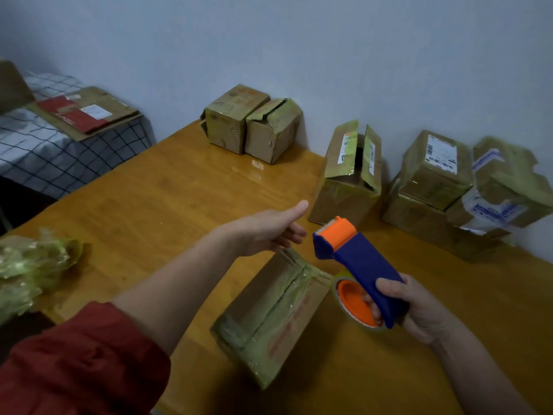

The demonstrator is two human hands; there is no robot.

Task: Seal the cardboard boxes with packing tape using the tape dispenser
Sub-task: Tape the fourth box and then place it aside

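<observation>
Several brown cardboard boxes [236,118] line my orange wooden surface [167,187]; left grip [263,232] hovers open, right grip [419,307] clasps blue-orange tape dispenser [362,262].

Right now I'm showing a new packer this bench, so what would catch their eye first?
The bright blue and orange tape dispenser, gripped in the right hand at the near right of the wooden table. Just left of it lies a taped box, the left hand open above its far end. Against the wall an open-flapped box stands among other boxes.
</observation>
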